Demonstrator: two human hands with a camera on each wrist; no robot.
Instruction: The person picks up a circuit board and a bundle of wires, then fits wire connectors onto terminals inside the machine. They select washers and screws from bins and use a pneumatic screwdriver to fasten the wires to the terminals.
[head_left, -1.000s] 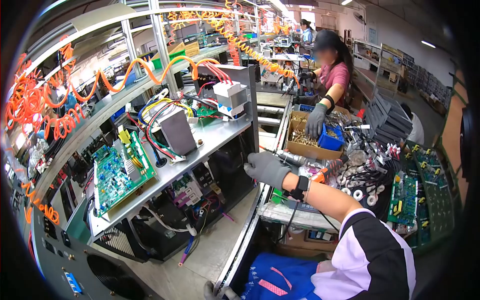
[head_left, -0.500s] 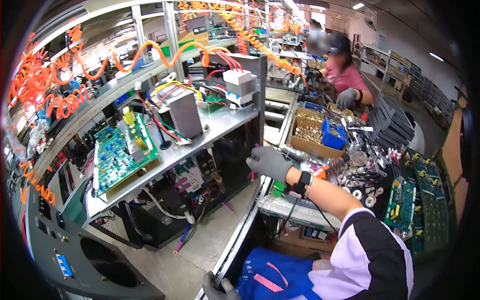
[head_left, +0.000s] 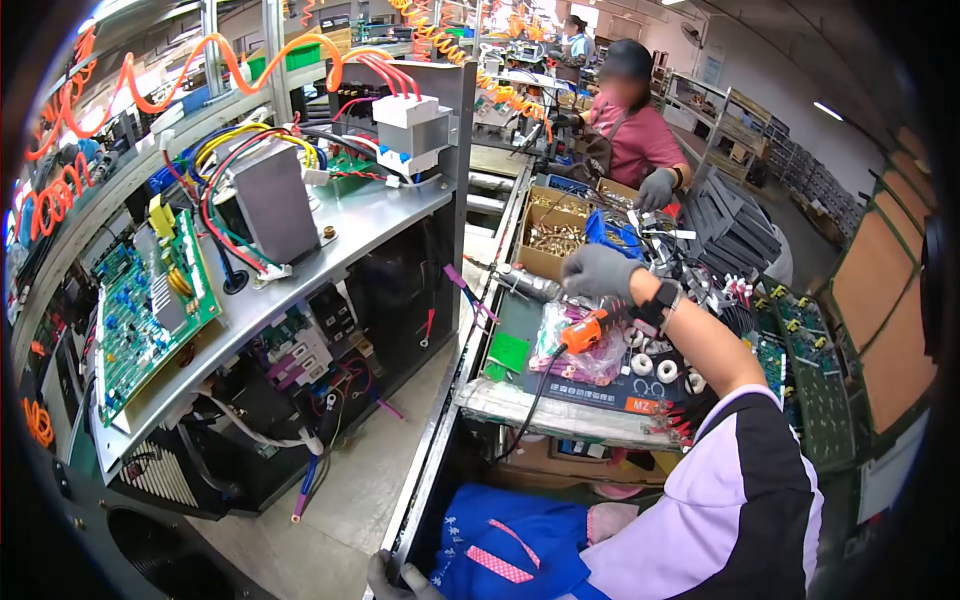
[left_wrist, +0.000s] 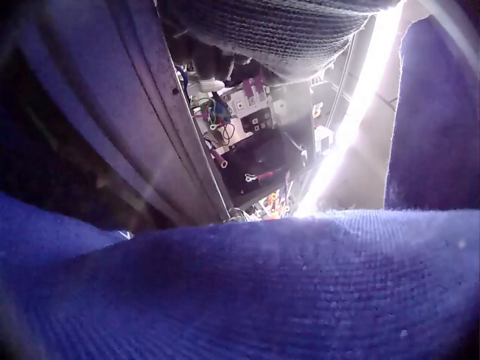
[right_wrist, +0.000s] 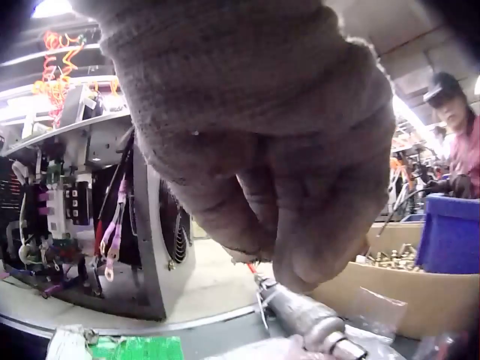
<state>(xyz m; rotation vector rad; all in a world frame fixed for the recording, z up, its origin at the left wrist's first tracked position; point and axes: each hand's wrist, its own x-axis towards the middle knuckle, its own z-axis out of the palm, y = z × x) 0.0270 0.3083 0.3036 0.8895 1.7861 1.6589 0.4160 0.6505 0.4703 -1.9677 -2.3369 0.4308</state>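
My right hand [head_left: 603, 270], in a grey glove, hovers over the side table beside a silver cylindrical tool [head_left: 530, 283]. In the right wrist view its fingers [right_wrist: 307, 247] hang loosely bent above that tool, with nothing visible in them. Purple-sleeved cables [head_left: 468, 290] with ring terminals dangle from the open side of the black metal cabinet [head_left: 400, 290]. At the bottom of the head view my left hand [head_left: 400, 577], gloved too, rests at the near end of the metal rail [head_left: 425, 485], its fingers partly cut off by the frame edge. Glove fabric fills much of the left wrist view.
An orange corded tool [head_left: 585, 332], white rings [head_left: 641, 364] and a cardboard box [head_left: 540, 262] of brass parts crowd the side table. A green circuit board [head_left: 135, 310] stands on the cabinet's shelf. Another person [head_left: 635, 140] works beyond.
My right hand has let go of the purple-sleeved cable at the cabinet and moved right over the side table. The head view has shifted right. My left hand stays at the rail.
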